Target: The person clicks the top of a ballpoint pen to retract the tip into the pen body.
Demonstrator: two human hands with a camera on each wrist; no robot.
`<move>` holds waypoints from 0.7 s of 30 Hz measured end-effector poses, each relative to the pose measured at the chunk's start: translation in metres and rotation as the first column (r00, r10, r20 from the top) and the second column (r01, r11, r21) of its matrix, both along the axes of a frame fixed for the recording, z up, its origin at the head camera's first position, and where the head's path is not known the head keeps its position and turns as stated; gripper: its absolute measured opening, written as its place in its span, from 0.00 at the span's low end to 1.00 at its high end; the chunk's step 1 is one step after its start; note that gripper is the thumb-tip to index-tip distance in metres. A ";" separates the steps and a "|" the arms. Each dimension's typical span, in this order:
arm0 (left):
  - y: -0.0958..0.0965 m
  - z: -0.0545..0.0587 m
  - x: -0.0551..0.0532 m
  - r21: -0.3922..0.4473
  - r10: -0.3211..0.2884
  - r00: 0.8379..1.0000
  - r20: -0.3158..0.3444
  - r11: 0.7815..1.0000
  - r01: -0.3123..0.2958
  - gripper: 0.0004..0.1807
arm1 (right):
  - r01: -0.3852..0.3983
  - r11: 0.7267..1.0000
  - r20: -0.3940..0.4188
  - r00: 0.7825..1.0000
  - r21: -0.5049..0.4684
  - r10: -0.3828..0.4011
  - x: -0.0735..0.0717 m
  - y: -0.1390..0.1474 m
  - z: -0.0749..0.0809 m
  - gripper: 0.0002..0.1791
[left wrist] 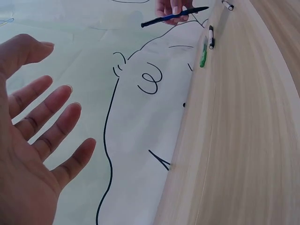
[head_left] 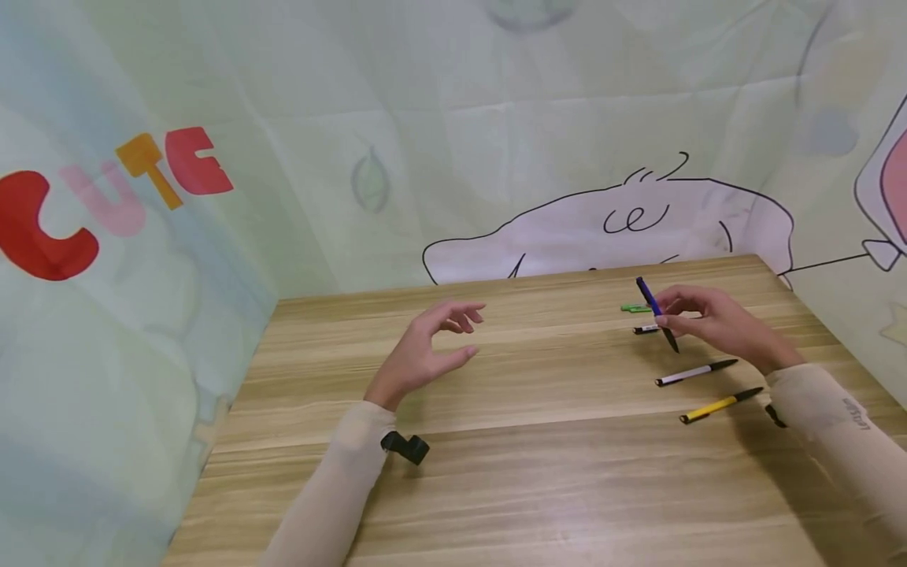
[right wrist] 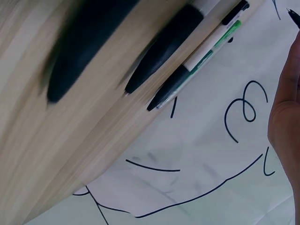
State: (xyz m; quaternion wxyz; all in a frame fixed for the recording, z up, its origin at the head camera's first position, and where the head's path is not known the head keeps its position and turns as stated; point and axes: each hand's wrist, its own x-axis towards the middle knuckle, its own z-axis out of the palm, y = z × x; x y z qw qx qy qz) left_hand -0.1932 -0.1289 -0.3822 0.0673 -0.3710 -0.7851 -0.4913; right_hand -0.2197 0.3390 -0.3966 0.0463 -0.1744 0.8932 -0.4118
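Observation:
My right hand (head_left: 723,324) pinches a blue pen (head_left: 646,294) between thumb and fingers, its dark tip slanting down over the table. Beneath and behind that hand lie a green pen (head_left: 635,309) and a black-and-white pen (head_left: 645,329), both partly hidden by it. Nearer to me, a white pen with a black grip (head_left: 690,373) and a yellow pen with a black grip (head_left: 717,407) lie roughly parallel. My left hand (head_left: 423,350) hovers over the table's middle, holding nothing, fingers apart from the thumb. Only an edge of the right hand (right wrist: 285,112) shows in the right wrist view.
The wooden table (head_left: 538,488) reaches back to a pale printed cloth (head_left: 425,126) hung behind and along both sides. A dark strap (head_left: 405,447) sits on the left wrist, and another dark piece (head_left: 775,416) shows under the right sleeve.

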 end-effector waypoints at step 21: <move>0.049 0.008 -0.017 0.064 -0.056 0.998 -0.041 0.996 0.058 0.31 | 0.007 0.963 -0.011 1.000 -0.268 -0.011 0.013 -0.037 0.012 0.14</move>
